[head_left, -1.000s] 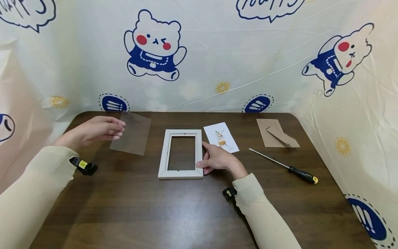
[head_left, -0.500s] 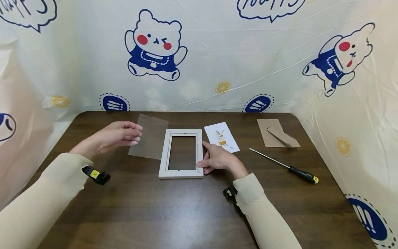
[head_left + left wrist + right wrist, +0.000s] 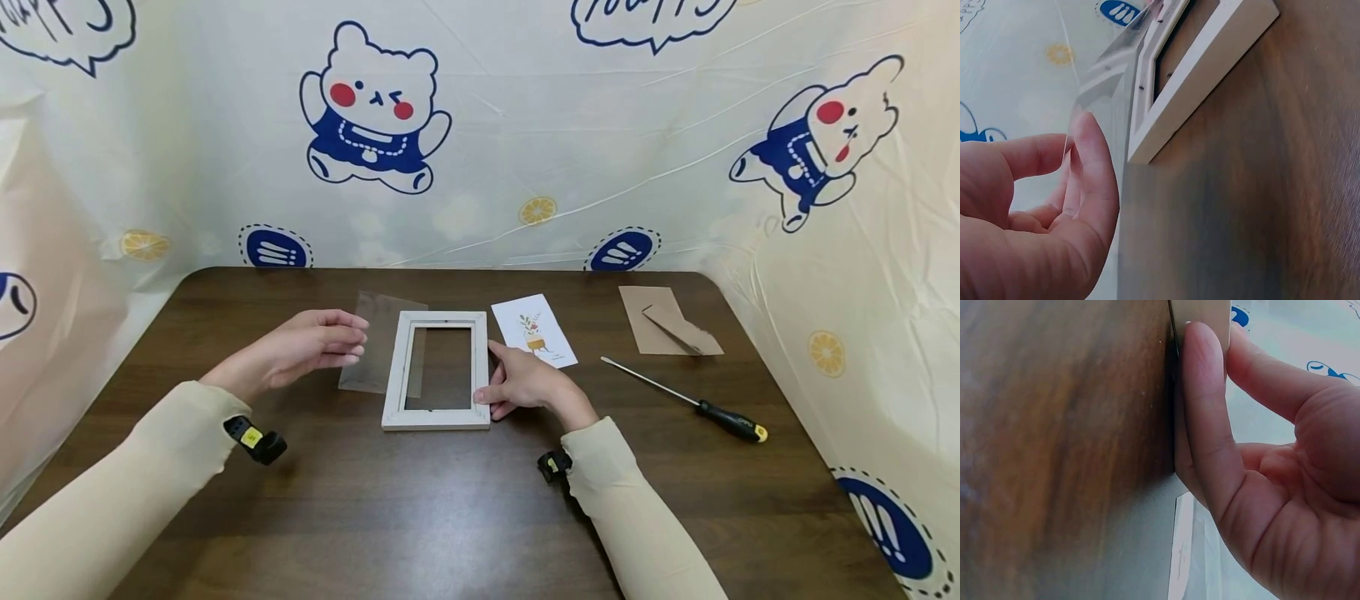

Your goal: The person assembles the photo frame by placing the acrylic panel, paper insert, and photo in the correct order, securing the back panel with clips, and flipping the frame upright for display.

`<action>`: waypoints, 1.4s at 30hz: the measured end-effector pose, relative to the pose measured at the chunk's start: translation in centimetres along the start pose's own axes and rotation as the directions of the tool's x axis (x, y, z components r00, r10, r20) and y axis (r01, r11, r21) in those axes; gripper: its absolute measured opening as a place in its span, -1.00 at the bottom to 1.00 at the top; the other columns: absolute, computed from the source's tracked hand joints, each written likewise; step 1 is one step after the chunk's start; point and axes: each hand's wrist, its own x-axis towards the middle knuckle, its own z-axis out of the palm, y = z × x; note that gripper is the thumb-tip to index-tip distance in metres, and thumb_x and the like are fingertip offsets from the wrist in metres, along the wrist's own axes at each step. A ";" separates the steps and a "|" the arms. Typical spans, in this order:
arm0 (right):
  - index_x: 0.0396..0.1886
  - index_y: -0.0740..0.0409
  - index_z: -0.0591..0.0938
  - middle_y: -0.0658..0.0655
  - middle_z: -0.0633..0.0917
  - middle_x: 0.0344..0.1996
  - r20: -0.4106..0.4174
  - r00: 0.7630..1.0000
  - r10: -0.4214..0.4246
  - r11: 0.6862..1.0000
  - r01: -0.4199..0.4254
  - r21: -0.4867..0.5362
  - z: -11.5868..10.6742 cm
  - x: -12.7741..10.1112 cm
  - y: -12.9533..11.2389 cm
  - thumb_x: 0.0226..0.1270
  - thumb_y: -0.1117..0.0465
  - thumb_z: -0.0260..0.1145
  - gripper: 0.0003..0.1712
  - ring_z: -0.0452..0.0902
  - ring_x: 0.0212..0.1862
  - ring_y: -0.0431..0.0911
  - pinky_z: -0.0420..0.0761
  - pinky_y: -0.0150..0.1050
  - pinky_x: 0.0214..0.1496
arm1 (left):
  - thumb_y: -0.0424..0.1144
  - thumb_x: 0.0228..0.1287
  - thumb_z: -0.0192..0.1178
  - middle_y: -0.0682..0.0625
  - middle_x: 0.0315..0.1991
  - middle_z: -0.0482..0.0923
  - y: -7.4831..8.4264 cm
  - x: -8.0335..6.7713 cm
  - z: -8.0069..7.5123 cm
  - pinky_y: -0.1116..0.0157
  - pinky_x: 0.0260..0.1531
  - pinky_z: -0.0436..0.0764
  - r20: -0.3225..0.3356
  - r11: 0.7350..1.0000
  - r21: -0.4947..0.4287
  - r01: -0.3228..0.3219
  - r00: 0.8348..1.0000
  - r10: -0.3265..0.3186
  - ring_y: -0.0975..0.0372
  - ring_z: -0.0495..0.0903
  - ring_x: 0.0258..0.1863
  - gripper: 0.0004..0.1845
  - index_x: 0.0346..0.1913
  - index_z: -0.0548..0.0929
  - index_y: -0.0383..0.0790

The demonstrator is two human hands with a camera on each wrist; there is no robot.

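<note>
My left hand [image 3: 311, 346] pinches a clear plastic sheet [image 3: 381, 337] by its left side, between thumb and fingers. The sheet is held tilted, and its right part overlaps the opening of a white picture frame [image 3: 400, 367] in the head view. In the left wrist view the see-through sheet [image 3: 1107, 78] stands beside the frame's corner [image 3: 1147, 140]. The frame lies flat on the table, its inner recess with small metal tabs facing up. My right hand [image 3: 528, 382] grips its right side, thumb on top and fingers along the outer edge [image 3: 1200, 311].
A white card with a potted plant print [image 3: 517, 321] lies right of the frame. Farther right is a brown backing board [image 3: 645, 329] with a folded flap. A screwdriver [image 3: 731, 421] with a black and yellow handle lies in front of it. A printed curtain [image 3: 487, 125] surrounds the dark table [image 3: 360, 517].
My left hand has moved right and toward me with the clear sheet, bringing it from beside the frame to over its left part. The right hand and the frame have stayed put.
</note>
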 end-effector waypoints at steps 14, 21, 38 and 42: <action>0.75 0.23 -0.08 0.27 0.66 -0.22 -0.001 1.000 0.003 1.000 -0.003 -0.005 0.0 -0.1 -0.2 0.40 0.32 0.50 0.18 0.76 -0.46 -0.06 0.79 -0.18 -0.28 | -0.34 0.61 0.15 -0.19 0.03 0.59 -0.4 1.2 2.8 0.34 0.00 0.73 0.019 1.000 -0.020 0.003 1.000 -0.003 0.21 0.69 -0.07 -0.47 0.45 0.31 -0.56; 0.75 0.22 -0.08 0.26 0.66 -0.22 -0.001 1.000 0.014 1.000 -0.014 -0.006 0.0 0.0 -0.2 0.41 0.31 0.50 0.18 0.77 -0.44 -0.05 0.79 -0.18 -0.27 | -0.36 0.60 0.16 -0.19 -0.01 0.61 -0.5 1.8 3.8 0.34 -0.03 0.74 0.022 0.999 -0.052 0.015 1.000 -0.014 0.25 0.70 -0.13 -0.48 0.44 0.31 -0.57; 0.76 0.20 -0.07 0.26 0.65 -0.22 -0.004 1.000 0.022 1.000 -0.022 -0.002 0.1 0.0 -0.2 0.39 0.30 0.51 0.19 0.77 -0.44 -0.03 0.79 -0.18 -0.26 | -0.37 0.59 0.15 -0.11 -0.11 0.65 -1.0 3.2 5.4 0.35 -0.06 0.72 0.025 0.999 -0.052 0.011 1.000 -0.009 0.27 0.68 -0.18 -0.50 0.42 0.33 -0.59; 0.76 0.19 -0.07 0.27 0.65 -0.22 -0.002 1.000 0.020 1.000 -0.020 0.003 0.2 -0.1 -0.3 0.39 0.30 0.52 0.19 0.78 -0.43 -0.03 0.79 -0.17 -0.26 | -0.39 0.58 0.14 -0.12 -0.11 0.64 -1.1 3.4 5.7 0.36 -0.07 0.72 0.021 0.998 -0.058 0.008 1.000 -0.007 0.28 0.67 -0.19 -0.51 0.40 0.33 -0.60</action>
